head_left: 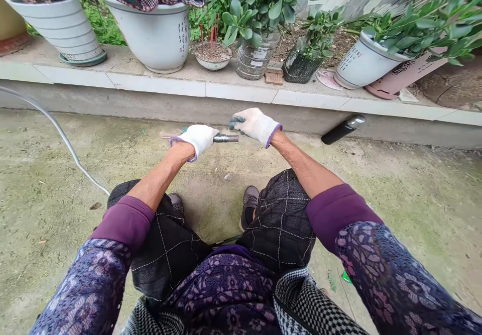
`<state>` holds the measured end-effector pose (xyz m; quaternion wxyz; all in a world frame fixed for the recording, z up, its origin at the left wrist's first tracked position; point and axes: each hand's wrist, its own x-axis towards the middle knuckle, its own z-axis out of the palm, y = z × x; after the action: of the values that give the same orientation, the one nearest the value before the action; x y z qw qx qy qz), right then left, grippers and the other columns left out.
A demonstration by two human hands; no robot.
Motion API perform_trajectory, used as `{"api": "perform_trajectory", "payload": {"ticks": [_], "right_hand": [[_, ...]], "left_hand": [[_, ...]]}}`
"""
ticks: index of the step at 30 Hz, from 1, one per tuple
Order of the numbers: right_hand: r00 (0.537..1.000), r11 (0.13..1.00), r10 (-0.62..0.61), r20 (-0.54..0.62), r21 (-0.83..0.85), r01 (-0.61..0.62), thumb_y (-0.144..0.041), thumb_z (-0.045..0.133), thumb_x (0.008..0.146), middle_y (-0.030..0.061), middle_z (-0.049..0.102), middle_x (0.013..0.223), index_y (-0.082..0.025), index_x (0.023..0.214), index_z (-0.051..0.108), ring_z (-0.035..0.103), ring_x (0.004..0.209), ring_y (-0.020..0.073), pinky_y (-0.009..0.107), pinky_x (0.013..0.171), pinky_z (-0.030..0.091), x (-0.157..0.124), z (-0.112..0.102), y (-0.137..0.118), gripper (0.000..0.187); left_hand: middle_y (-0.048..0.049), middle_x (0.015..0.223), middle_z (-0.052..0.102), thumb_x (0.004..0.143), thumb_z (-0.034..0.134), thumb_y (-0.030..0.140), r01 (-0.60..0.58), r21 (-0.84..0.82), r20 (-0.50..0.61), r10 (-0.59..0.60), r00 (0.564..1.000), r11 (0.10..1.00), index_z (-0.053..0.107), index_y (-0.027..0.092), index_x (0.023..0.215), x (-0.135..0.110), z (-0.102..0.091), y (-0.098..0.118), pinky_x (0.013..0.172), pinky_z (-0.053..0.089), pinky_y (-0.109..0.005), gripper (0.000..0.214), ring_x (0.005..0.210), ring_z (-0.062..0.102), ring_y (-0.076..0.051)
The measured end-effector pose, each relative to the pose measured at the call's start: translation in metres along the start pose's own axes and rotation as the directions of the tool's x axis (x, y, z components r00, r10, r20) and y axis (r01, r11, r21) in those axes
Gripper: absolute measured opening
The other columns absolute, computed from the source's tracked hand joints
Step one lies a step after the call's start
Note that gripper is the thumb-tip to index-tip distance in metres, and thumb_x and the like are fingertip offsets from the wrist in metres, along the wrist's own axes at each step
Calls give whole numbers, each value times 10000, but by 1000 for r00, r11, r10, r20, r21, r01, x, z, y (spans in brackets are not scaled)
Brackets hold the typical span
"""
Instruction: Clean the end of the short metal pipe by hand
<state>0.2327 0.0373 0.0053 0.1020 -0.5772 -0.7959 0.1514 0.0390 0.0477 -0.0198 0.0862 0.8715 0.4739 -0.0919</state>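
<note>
On the mossy concrete ground (pixel 56 214), the gloved left hand (pixel 198 140) grips a short grey metal rod (pixel 226 137); the half-open gloved right hand (pixel 255 125) holds nothing, just beside its end.

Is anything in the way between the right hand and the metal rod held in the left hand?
Nothing visible stands in the way. The white-gloved right hand is apart from the grey metal rod held in the white-gloved left hand, with only open space above the mossy concrete ground between them.
</note>
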Motion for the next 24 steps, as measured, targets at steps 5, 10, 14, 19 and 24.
{"api": "perform_trajectory", "payload": {"ticks": [5,10,14,19,24], "right_hand": [[988,951,144,46,271,-151,-169,552,809,-11,564,601,-128,868,719,424,485,75,237,493,322,-1,5,6,182],[963,873,246,114,405,-271,-189,553,841,-15,551,551,-119,932,710,409,406,68,234,443,330,-7,11,-3,194],[985,967,108,137,217,-137,-222,554,865,10,618,633,-147,923,714,496,510,94,244,516,353,-9,17,-15,186],[987,990,-86,135,-100,99,-295,539,894,33,697,806,-189,949,736,550,661,129,264,595,332,-14,18,-35,230],[998,993,-42,56,-110,48,-310,533,898,27,698,828,-190,955,738,533,671,129,263,589,317,-12,5,-28,244]], "left_hand": [[-50,781,689,844,486,266,-103,-278,-111,75,991,955,730,200,1017,-6,-8,6,681,448,-283,306,684,598,-165],[-41,738,674,828,510,246,-35,-525,-154,-54,987,850,703,161,1087,-7,-9,5,602,443,-249,334,596,557,-123],[-58,757,691,846,504,235,75,-540,-159,-189,969,838,685,160,1143,1,-7,-4,636,468,-265,355,624,585,-139],[-97,860,718,883,472,250,165,-262,-149,-209,966,951,714,202,1083,14,0,-17,737,477,-309,317,796,663,-214],[-144,904,714,903,428,200,149,51,-95,-144,985,988,696,188,1122,10,10,-17,793,477,-343,346,904,678,-266]]}}
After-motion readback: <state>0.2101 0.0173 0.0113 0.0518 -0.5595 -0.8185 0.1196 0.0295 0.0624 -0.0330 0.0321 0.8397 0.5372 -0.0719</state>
